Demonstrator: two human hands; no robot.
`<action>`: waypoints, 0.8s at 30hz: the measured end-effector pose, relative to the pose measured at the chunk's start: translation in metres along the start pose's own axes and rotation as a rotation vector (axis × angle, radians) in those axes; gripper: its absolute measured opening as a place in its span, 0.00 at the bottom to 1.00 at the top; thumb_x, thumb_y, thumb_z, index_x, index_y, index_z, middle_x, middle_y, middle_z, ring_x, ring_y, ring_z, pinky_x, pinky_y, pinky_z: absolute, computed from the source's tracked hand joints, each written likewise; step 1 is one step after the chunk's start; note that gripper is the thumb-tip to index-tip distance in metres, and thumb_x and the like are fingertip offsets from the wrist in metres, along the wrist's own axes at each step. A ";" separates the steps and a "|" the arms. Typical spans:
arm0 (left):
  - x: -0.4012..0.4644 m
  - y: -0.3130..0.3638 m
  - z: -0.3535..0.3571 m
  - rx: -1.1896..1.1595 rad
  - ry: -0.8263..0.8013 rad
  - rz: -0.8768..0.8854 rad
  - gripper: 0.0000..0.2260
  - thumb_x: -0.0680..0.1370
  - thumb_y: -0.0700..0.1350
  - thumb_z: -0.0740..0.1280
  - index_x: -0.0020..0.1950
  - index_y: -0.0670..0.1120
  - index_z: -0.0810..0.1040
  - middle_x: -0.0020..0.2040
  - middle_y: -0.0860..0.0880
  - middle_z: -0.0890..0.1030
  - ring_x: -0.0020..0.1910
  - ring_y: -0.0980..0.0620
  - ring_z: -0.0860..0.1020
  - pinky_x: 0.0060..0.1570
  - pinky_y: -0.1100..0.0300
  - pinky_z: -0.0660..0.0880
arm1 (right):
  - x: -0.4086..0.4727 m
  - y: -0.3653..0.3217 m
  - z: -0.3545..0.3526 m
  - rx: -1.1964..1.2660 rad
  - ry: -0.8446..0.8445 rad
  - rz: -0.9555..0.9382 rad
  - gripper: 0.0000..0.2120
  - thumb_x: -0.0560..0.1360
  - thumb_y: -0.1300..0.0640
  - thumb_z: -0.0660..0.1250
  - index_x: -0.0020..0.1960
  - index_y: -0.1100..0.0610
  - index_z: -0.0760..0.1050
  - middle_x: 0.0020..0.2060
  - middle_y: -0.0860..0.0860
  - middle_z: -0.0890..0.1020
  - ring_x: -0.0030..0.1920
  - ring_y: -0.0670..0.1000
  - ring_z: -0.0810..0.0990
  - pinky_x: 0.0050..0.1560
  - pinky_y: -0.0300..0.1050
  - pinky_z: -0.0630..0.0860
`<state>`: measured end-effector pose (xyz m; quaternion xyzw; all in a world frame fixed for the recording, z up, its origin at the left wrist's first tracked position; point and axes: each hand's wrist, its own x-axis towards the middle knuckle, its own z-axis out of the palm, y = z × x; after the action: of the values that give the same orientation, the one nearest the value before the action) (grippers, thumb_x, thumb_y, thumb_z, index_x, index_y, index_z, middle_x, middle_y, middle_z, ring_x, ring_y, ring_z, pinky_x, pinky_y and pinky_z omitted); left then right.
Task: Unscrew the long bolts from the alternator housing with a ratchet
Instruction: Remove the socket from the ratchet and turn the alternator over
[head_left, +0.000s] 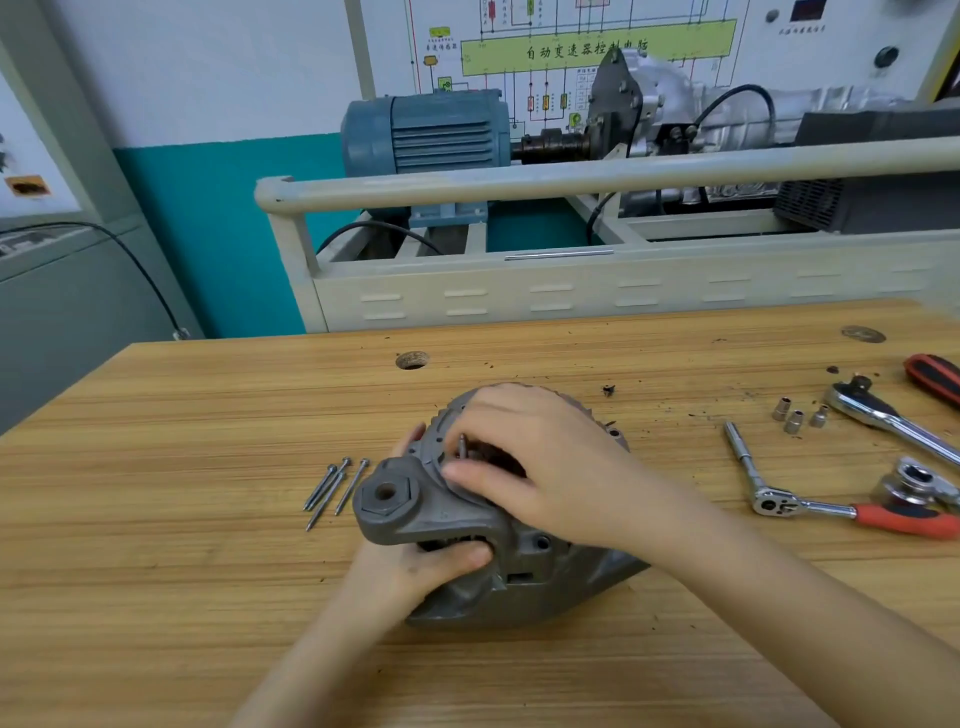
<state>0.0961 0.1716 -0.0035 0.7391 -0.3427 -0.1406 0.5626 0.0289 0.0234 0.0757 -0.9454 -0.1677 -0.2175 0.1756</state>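
Note:
The grey cast alternator housing (447, 512) lies in the middle of the wooden bench. My left hand (415, 566) grips it from the near left, thumb pressed on its lower edge. My right hand (524, 467) rests over the top of the housing, its fingertips pinching a long bolt (462, 447) that stands upright out of the housing. Three removed long bolts (332, 488) lie side by side on the bench just left of the housing. A ratchet with a red handle and an extension bar (779, 501) lies to the right, untouched.
A larger chrome ratchet (883, 415), three small sockets (797, 415), a red-and-black handle (935, 376) and a chrome socket part (914, 480) lie at the right of the bench (208, 519). Behind the bench stands a cream frame (571, 291) with a blue motor (431, 132).

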 end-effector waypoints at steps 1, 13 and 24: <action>0.001 -0.002 0.000 -0.017 0.023 0.034 0.50 0.53 0.67 0.75 0.65 0.41 0.67 0.50 0.60 0.78 0.49 0.73 0.74 0.51 0.76 0.70 | -0.007 0.002 0.002 -0.003 0.083 0.002 0.14 0.75 0.48 0.63 0.53 0.57 0.77 0.48 0.51 0.79 0.52 0.50 0.74 0.56 0.44 0.68; 0.028 0.016 -0.002 0.040 0.075 0.163 0.26 0.57 0.59 0.72 0.51 0.57 0.69 0.44 0.76 0.76 0.46 0.78 0.72 0.41 0.83 0.66 | -0.018 0.043 0.005 0.327 0.243 0.280 0.24 0.71 0.42 0.58 0.65 0.48 0.68 0.57 0.43 0.76 0.59 0.47 0.75 0.56 0.57 0.74; 0.090 0.021 -0.009 -0.231 0.053 -0.118 0.25 0.54 0.57 0.72 0.48 0.51 0.75 0.37 0.59 0.83 0.37 0.64 0.81 0.31 0.73 0.73 | 0.018 0.101 0.011 0.555 0.187 0.488 0.17 0.77 0.50 0.60 0.64 0.53 0.73 0.57 0.41 0.75 0.60 0.41 0.71 0.58 0.35 0.66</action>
<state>0.1595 0.1164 0.0346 0.6917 -0.2651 -0.1927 0.6435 0.0883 -0.0570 0.0483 -0.8501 0.0264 -0.2010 0.4860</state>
